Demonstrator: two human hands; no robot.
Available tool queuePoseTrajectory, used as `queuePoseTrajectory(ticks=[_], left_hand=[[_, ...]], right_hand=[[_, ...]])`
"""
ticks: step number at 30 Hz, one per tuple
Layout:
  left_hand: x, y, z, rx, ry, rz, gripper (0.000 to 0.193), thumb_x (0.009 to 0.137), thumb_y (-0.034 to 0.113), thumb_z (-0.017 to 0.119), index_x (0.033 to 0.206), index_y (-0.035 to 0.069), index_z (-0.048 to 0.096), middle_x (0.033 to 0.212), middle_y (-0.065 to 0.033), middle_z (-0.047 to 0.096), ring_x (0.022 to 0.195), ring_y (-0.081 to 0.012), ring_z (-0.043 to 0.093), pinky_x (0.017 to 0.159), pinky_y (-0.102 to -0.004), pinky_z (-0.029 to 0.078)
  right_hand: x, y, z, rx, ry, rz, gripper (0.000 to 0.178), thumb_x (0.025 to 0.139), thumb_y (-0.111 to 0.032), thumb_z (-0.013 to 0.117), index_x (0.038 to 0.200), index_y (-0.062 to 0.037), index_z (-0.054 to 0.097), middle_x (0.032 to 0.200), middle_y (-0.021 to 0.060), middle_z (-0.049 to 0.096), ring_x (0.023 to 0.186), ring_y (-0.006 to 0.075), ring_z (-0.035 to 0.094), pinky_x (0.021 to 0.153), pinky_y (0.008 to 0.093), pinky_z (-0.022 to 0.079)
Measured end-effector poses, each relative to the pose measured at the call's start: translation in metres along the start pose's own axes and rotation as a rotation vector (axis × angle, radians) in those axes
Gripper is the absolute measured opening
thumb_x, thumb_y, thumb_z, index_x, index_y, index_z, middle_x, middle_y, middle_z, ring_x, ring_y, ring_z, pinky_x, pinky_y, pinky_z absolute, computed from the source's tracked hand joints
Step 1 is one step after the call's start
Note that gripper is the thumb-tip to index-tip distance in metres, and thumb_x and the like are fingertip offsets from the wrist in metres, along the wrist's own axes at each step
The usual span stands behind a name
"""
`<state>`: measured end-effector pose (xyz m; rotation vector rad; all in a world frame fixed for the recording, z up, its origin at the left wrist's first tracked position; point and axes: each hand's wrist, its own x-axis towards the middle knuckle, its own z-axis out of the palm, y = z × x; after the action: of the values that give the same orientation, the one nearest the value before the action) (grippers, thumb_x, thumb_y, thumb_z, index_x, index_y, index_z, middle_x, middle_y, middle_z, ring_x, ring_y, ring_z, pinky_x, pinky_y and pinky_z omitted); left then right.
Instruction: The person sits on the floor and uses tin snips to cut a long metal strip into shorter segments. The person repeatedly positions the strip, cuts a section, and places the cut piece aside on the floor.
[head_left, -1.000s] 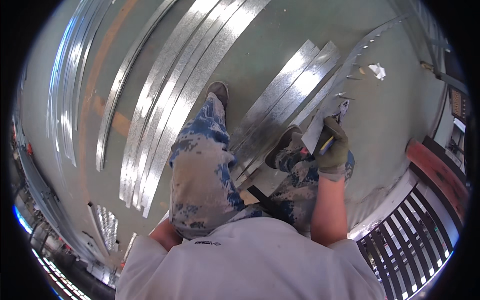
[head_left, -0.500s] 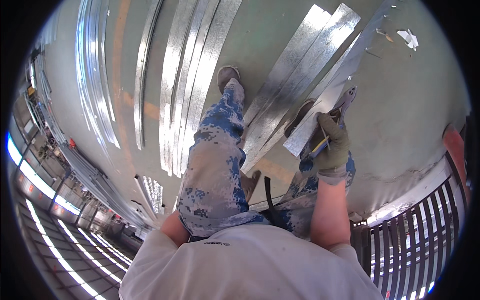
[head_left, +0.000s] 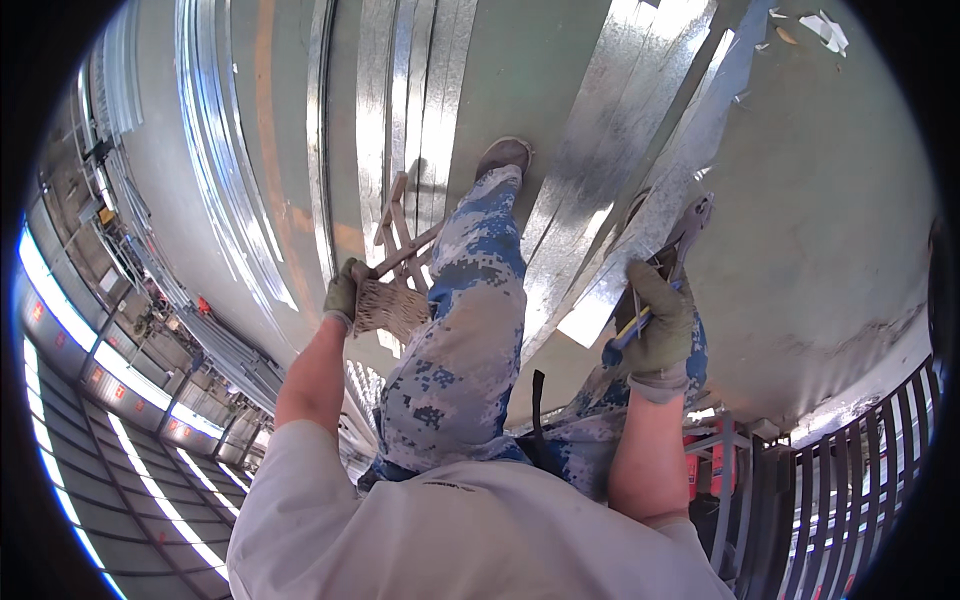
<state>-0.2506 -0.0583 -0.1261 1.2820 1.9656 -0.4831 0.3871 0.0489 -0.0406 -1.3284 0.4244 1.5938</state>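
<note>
My left hand (head_left: pixel 345 288), in a greenish work glove, is closed on the frame of a small folding stool (head_left: pixel 395 308) with brown legs and a woven seat. The stool hangs tilted beside my left leg, over the metal strips. On the other side, my right hand (head_left: pixel 662 325), gloved as well, is wrapped round pliers (head_left: pixel 688 228) whose metal jaws point away from me. A blue and yellow handle (head_left: pixel 630 328) sticks out below that grip; whether it belongs to the pliers I cannot tell. Just left of this hand lies a shiny metal strip (head_left: pixel 640 250).
Long galvanized strips (head_left: pixel 590 150) lie on the green floor ahead, with more strips (head_left: pixel 440 110) to the left. White scraps (head_left: pixel 825 33) lie at the far right. Dark railings (head_left: pixel 860 470) stand at the lower right, near red objects (head_left: pixel 722 460). Stacked long metal pieces (head_left: pixel 225 350) line the left.
My left hand has come into view at the left, holding the stool, which was mostly hidden behind my leg. The view has shifted; my right hand keeps its grip on the pliers.
</note>
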Motion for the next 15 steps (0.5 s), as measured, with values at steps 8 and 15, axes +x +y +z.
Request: queuePoseTrajectory(ticks=[8, 15], left_hand=[[0.037, 0.033, 0.022, -0.499, 0.411, -0.573, 0.079, 0.113, 0.069, 0.056, 0.113, -0.006, 0.081, 0.106, -0.0191, 0.084, 0.091, -0.0292, 0.077, 0.087, -0.0439, 0.059], [0.033, 0.076, 0.030, -0.642, 0.107, -0.112, 0.051, 0.117, 0.047, 0.066, 0.132, 0.000, 0.074, 0.091, -0.0044, 0.073, 0.078, -0.0122, 0.065, 0.071, -0.0312, 0.052]], right_hand=[[-0.002, 0.028, -0.032, 0.060, 0.069, -0.001, 0.033, 0.095, -0.001, 0.089, 0.124, -0.0075, 0.075, 0.106, 0.0010, 0.076, 0.090, 0.0132, 0.074, 0.079, 0.0299, 0.061], [-0.032, 0.062, -0.065, 0.022, 0.171, 0.033, 0.038, 0.096, -0.001, 0.089, 0.130, -0.0103, 0.074, 0.104, -0.0033, 0.073, 0.092, 0.0103, 0.070, 0.083, 0.0287, 0.058]])
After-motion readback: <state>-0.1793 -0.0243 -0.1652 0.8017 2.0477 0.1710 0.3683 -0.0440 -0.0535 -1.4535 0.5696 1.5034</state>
